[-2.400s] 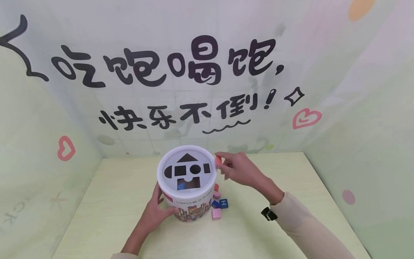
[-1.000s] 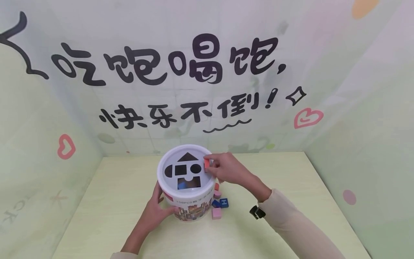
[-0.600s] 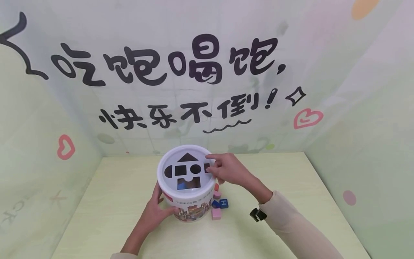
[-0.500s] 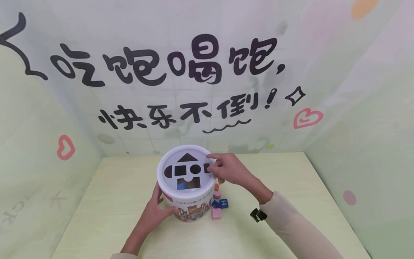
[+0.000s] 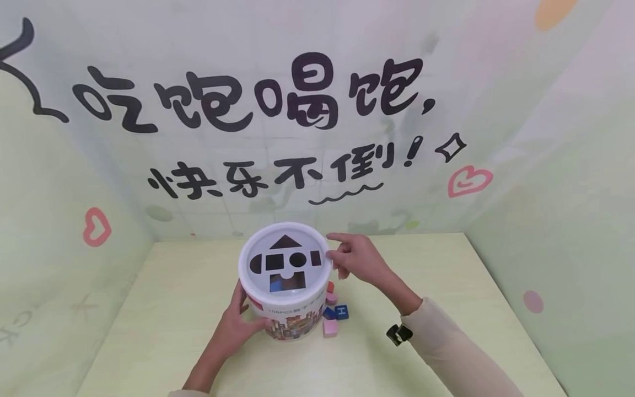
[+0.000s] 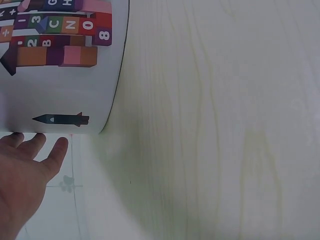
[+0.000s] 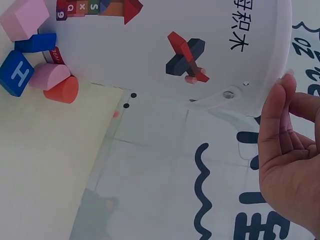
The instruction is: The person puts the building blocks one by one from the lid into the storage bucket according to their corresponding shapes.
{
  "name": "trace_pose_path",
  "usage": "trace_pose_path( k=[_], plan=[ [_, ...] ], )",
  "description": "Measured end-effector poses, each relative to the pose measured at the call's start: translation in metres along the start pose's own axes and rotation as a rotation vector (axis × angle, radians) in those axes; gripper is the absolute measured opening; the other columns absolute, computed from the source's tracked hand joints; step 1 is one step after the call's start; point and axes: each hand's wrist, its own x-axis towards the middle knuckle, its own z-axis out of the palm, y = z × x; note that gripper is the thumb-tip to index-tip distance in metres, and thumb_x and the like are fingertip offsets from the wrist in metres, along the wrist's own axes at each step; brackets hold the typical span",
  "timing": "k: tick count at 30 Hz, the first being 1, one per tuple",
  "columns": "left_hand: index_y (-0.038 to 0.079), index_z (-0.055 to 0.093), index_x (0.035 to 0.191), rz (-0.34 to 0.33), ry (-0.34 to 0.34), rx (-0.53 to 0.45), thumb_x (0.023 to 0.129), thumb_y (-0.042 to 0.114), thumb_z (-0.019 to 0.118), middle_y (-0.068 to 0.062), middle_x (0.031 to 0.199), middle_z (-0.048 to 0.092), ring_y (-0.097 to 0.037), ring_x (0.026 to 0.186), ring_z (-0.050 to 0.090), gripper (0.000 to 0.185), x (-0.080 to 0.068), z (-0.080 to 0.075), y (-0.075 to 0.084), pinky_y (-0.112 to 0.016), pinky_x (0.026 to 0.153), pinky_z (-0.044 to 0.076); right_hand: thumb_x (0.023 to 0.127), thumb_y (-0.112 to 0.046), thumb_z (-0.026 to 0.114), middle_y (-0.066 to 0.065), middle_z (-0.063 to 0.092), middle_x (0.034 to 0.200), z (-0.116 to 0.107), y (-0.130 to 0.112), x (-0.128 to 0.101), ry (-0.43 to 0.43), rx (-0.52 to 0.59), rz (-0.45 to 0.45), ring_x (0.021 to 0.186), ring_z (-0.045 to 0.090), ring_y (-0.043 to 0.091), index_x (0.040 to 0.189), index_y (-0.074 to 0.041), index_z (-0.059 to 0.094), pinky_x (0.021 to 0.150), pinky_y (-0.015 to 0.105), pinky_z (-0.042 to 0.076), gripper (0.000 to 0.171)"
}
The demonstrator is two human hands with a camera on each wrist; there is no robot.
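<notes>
A round white bucket [image 5: 297, 295] stands upright on the table, its lid [image 5: 283, 242] cut with shaped holes. A blue piece shows through the large lower hole. My left hand [image 5: 233, 328] holds the bucket's left side, thumb across the front and fingers reaching behind. At the lid's right rim is my right hand [image 5: 362, 256], index finger and thumb apart with nothing between them; the other fingers are bent. Right of the bucket lie a pink block [image 5: 329, 328], a blue block marked H [image 5: 341, 312], another blue block [image 7: 35, 43], a pink half-round block [image 7: 50, 76] and a red block [image 7: 64, 90].
The pale wooden table [image 5: 421, 353] extends to both sides and toward me. Behind it rises a printed wall [image 5: 238, 149] with black lettering. Side walls close in the left and right.
The red block that my right hand pinched went through the narrow rectangular hole in the lid. The right hand has since drawn back to the rim. My left hand stays on the bucket.
</notes>
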Motion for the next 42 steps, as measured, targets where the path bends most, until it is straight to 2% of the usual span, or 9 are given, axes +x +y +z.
trace_pose_path(
  k=[6, 12, 21, 29, 36, 42],
  plan=[
    [0.040, 0.002, 0.155, 0.000, -0.001, 0.002, 0.072, 0.023, 0.087, -0.011, 0.160, 0.023, -0.041, 0.143, 0.028, 0.120, -0.002, 0.000, 0.000, -0.063, 0.106, 0.038, 0.091, -0.014, 0.068, 0.005, 0.063, 0.062, 0.001, 0.015, 0.001, 0.032, 0.086, 0.047, 0.048, 0.060, 0.016, 0.134, -0.006, 0.058, 0.053, 0.030, 0.058, 0.046],
    [0.040, 0.003, 0.155, 0.001, -0.001, -0.010, 0.072, 0.021, 0.087, -0.010, 0.161, 0.021, -0.041, 0.144, 0.026, 0.120, -0.001, 0.000, 0.002, -0.062, 0.107, 0.037, 0.091, -0.015, 0.068, 0.006, 0.063, 0.063, 0.001, 0.023, 0.001, 0.062, 0.134, 0.056, 0.048, 0.060, 0.017, 0.133, -0.006, 0.059, 0.055, 0.031, 0.059, 0.043],
    [0.041, 0.003, 0.155, -0.002, -0.005, -0.013, 0.073, 0.021, 0.086, -0.010, 0.161, 0.021, -0.042, 0.144, 0.025, 0.119, 0.000, -0.001, 0.003, -0.062, 0.107, 0.037, 0.091, -0.013, 0.067, 0.005, 0.063, 0.062, 0.007, 0.042, -0.003, 0.051, 0.152, 0.067, 0.048, 0.060, 0.016, 0.133, -0.004, 0.059, 0.054, 0.031, 0.059, 0.043],
    [0.036, 0.002, 0.156, -0.007, -0.002, -0.001, 0.073, 0.021, 0.086, -0.013, 0.161, 0.022, -0.043, 0.143, 0.026, 0.119, -0.002, 0.000, 0.002, -0.062, 0.107, 0.037, 0.092, -0.013, 0.066, 0.005, 0.063, 0.063, 0.018, 0.062, -0.009, 0.036, 0.203, 0.065, 0.048, 0.060, 0.017, 0.132, -0.003, 0.059, 0.054, 0.032, 0.059, 0.042],
    [0.039, 0.003, 0.155, -0.006, -0.002, -0.010, 0.074, 0.021, 0.086, -0.011, 0.161, 0.021, -0.043, 0.143, 0.026, 0.117, -0.001, 0.000, 0.001, -0.063, 0.107, 0.037, 0.092, -0.011, 0.064, 0.005, 0.062, 0.062, 0.026, 0.080, -0.013, 0.019, 0.202, 0.086, 0.048, 0.060, 0.016, 0.132, 0.001, 0.058, 0.055, 0.032, 0.060, 0.042],
    [0.040, 0.003, 0.155, 0.001, -0.002, -0.016, 0.074, 0.021, 0.085, -0.011, 0.161, 0.020, -0.043, 0.143, 0.026, 0.117, -0.002, 0.000, 0.000, -0.063, 0.106, 0.037, 0.092, -0.012, 0.065, 0.022, 0.064, 0.068, 0.033, 0.097, -0.017, 0.008, 0.204, 0.086, 0.048, 0.059, 0.015, 0.131, 0.000, 0.059, 0.053, 0.031, 0.059, 0.040]
  ],
)
